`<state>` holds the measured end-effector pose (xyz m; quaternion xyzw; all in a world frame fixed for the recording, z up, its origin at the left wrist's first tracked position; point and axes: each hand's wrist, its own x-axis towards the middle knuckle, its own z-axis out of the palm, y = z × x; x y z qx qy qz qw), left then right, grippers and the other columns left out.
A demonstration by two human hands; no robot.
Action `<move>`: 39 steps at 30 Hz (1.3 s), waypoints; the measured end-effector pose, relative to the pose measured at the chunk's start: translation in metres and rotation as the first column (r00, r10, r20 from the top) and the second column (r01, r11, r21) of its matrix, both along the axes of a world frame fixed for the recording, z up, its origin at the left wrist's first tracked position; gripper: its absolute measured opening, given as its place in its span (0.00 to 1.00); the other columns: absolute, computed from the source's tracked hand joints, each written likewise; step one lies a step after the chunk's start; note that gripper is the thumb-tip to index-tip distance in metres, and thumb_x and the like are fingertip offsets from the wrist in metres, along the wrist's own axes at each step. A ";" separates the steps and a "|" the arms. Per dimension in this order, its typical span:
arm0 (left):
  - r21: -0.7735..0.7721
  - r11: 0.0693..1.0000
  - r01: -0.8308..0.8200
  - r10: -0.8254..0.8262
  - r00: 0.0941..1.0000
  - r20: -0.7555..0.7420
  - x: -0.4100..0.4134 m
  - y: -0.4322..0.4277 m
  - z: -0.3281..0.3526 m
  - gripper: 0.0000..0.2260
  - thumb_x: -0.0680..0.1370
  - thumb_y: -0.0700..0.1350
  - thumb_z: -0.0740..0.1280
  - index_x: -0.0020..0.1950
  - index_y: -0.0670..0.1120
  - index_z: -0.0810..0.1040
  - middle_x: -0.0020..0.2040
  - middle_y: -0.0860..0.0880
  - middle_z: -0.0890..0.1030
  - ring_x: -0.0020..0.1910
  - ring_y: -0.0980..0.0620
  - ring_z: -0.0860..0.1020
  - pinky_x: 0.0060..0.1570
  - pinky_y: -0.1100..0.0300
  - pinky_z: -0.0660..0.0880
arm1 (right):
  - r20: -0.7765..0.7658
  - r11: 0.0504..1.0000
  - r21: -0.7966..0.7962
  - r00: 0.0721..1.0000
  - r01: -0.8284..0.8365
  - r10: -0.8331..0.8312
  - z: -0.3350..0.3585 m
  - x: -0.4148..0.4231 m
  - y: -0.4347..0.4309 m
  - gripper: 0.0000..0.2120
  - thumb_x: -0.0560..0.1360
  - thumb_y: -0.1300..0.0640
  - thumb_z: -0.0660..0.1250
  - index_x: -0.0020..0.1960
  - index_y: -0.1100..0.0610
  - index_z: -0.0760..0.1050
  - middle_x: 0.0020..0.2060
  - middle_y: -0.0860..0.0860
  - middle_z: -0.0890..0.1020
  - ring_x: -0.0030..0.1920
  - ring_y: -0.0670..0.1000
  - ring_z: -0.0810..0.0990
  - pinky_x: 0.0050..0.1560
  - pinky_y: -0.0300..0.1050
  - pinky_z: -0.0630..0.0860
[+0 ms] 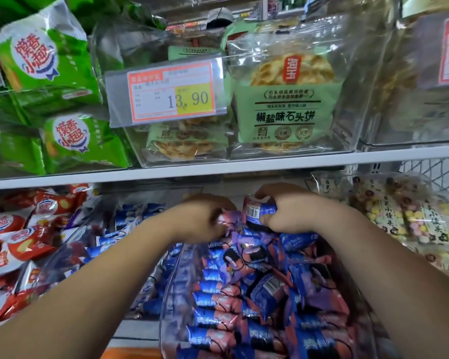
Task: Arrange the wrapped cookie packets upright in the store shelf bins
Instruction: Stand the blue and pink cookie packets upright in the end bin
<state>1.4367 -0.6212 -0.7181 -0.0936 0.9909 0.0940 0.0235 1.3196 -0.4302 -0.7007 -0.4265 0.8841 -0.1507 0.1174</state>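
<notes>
Right hand (285,211) pinches one cookie packet (259,212) thumb on top, fingers under, barcode side facing the camera. It is held clear of the pile at the back of the clear bin (166,307), centre of frame. Left hand (205,218) is just beside it, fingers curled round a pink-ended packet (226,216) at the back of the same bin. The grip is blurred, so how many packets it has can't be told.

The bin sits on the lower shelf, lower centre of frame. A front row (213,307) at its lower left already stands side by side. The loose pile (267,283) in the middle and to the right lies at all angles, so the job looks partly done.

Handling, judged from the look:
- Packets are small and light, an easy one-hand pick.
- The glossy film wrap is likely slippery, and the crimped ends are floppy.
- The contents are probably brittle, so no hard squeezing.
- Best hold is across the firm middle of the body, not by the end seals.
- Neighbours should prop each packet up; a loner will likely tip.

Around it:
- Red bags (24,229) at lower left.
- Green bags (44,53) at upper left.
- Price tag (170,93) on the upper bin at centre top.
- Pastel candy bags (405,218) at right.
</notes>
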 end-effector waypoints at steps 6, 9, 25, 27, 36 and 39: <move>0.603 0.797 -0.036 0.107 0.991 -0.082 0.034 -0.012 0.002 0.29 0.74 0.39 0.76 0.73 0.54 0.74 0.64 0.53 0.82 0.64 0.55 0.80 0.69 0.49 0.74 | 0.040 0.997 -0.049 0.997 -0.064 0.066 0.001 0.012 0.002 0.11 0.71 0.53 0.72 0.53 0.48 0.77 0.47 0.44 0.81 0.42 0.44 0.78 0.40 0.36 0.73; 0.670 0.742 0.004 0.083 0.992 -0.099 0.040 -0.010 0.003 0.31 0.71 0.38 0.76 0.73 0.49 0.74 0.64 0.51 0.83 0.65 0.52 0.80 0.70 0.49 0.74 | 0.150 0.990 -0.127 0.985 -0.060 0.079 -0.001 0.018 0.001 0.09 0.70 0.53 0.74 0.48 0.49 0.78 0.43 0.47 0.84 0.38 0.46 0.80 0.40 0.39 0.74; 0.711 0.702 0.030 0.148 0.971 -0.186 0.045 -0.009 0.014 0.16 0.64 0.41 0.79 0.49 0.47 0.81 0.39 0.49 0.83 0.39 0.52 0.80 0.44 0.58 0.76 | 0.286 0.972 -0.205 0.957 0.117 -0.055 0.001 0.018 0.009 0.06 0.70 0.54 0.74 0.45 0.54 0.79 0.38 0.47 0.83 0.36 0.45 0.79 0.35 0.39 0.72; 0.735 0.676 0.059 0.136 0.970 -0.203 0.046 -0.008 0.016 0.14 0.69 0.38 0.81 0.51 0.40 0.81 0.40 0.43 0.85 0.40 0.50 0.81 0.45 0.56 0.76 | 0.305 0.973 -0.185 0.949 0.140 -0.078 0.001 0.016 0.011 0.08 0.69 0.53 0.75 0.42 0.55 0.78 0.36 0.48 0.82 0.34 0.46 0.78 0.32 0.38 0.70; 0.807 0.590 0.023 0.198 0.965 -0.172 0.052 0.002 0.020 0.08 0.76 0.41 0.74 0.50 0.36 0.81 0.35 0.44 0.80 0.28 0.53 0.77 0.29 0.63 0.73 | 0.424 0.946 -0.311 0.904 0.087 0.056 0.002 0.021 0.010 0.13 0.69 0.62 0.72 0.48 0.46 0.79 0.39 0.59 0.84 0.36 0.52 0.79 0.38 0.46 0.71; 0.825 0.565 -0.012 0.193 0.974 -0.118 0.053 -0.001 0.020 0.09 0.76 0.38 0.74 0.55 0.41 0.81 0.39 0.47 0.81 0.35 0.53 0.79 0.33 0.65 0.75 | 0.422 0.946 -0.313 0.905 0.087 0.057 0.002 0.021 0.012 0.15 0.68 0.64 0.74 0.50 0.50 0.78 0.38 0.57 0.84 0.35 0.52 0.81 0.37 0.47 0.74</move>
